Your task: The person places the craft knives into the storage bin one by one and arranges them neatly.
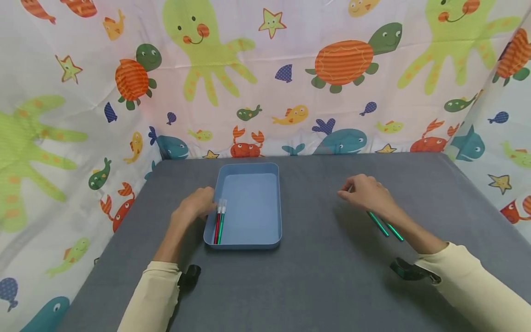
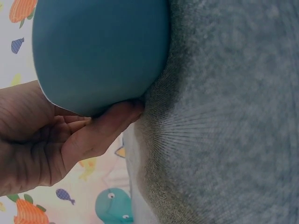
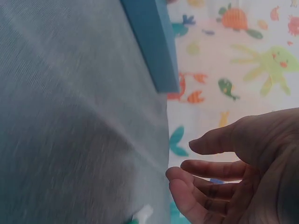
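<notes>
A light blue tray [image 1: 253, 207] lies left of the middle of the table. Inside, along its left wall, are a red pen [image 1: 217, 226] and a green pen [image 1: 221, 227], both with whitish caps. My left hand [image 1: 195, 204] holds the tray's left side; in the left wrist view its thumb lies against the outer wall. Raised over the table at the right is my right hand [image 1: 367, 192], fingers loosely bent, with a gap between thumb and fingers in the right wrist view. Two green pens [image 1: 378, 224] lie below it, partly hidden by hand and forearm.
A grey cloth [image 1: 307, 276] covers the table. Printed curtains [image 1: 257, 60] with sea animals stand behind and at both sides. A black wrist device [image 1: 408, 269] hangs under the right sleeve, and another [image 1: 191, 276] is beside the left one.
</notes>
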Action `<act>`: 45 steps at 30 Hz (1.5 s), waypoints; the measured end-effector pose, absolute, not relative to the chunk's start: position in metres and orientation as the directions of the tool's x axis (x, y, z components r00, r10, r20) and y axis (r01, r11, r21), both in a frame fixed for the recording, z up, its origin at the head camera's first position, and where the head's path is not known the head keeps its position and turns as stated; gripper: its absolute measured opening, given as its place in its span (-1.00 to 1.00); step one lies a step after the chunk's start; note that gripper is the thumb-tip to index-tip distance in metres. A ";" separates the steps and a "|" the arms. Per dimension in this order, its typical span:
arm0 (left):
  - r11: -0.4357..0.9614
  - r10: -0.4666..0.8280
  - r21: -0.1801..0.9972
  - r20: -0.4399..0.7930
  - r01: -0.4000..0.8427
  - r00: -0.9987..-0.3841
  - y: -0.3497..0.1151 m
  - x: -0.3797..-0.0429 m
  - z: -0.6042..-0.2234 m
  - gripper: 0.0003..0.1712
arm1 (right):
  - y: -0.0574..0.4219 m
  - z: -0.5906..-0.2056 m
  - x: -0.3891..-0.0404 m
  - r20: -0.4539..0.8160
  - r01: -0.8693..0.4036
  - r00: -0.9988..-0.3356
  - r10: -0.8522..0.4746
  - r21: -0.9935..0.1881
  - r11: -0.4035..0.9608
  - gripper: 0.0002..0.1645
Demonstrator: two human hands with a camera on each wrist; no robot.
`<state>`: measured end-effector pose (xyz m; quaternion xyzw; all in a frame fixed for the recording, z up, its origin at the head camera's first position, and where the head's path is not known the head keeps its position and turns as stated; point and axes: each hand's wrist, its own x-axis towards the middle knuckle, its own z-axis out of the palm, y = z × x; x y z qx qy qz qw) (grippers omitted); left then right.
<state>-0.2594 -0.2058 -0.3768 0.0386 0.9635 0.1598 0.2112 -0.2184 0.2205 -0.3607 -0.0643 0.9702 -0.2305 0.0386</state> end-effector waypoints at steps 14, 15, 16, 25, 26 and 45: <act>0.948 0.117 0.316 -0.416 -0.023 -0.902 -0.206 -0.258 -0.375 -0.52 | 0.258 -0.366 -0.216 -0.158 -0.051 -0.980 -0.118 -0.377 0.925 -0.58; 0.949 0.117 0.315 -0.416 -0.022 -0.902 -0.206 -0.258 -0.374 -0.52 | 0.259 -0.366 -0.216 -0.167 -0.047 -0.979 -0.117 -0.374 0.926 -0.58; 0.948 0.116 0.316 -0.419 -0.025 -0.901 -0.205 -0.258 -0.374 -0.51 | 0.260 -0.366 -0.215 -0.173 -0.045 -0.978 -0.117 -0.372 0.927 -0.57; 0.951 0.107 0.307 -0.410 -0.027 -0.906 -0.205 -0.259 -0.375 -0.54 | 0.266 -0.371 -0.210 -0.252 -0.044 -0.958 -0.137 -0.341 0.939 -0.61; 0.951 0.106 0.308 -0.410 -0.029 -0.906 -0.205 -0.260 -0.375 -0.54 | 0.267 -0.372 -0.209 -0.259 -0.046 -0.956 -0.138 -0.333 0.942 -0.61; 0.954 0.108 0.298 -0.403 -0.018 -0.909 -0.206 -0.258 -0.375 -0.59 | 0.265 -0.386 -0.209 -0.179 -0.173 -0.958 -0.224 -0.265 0.949 -0.69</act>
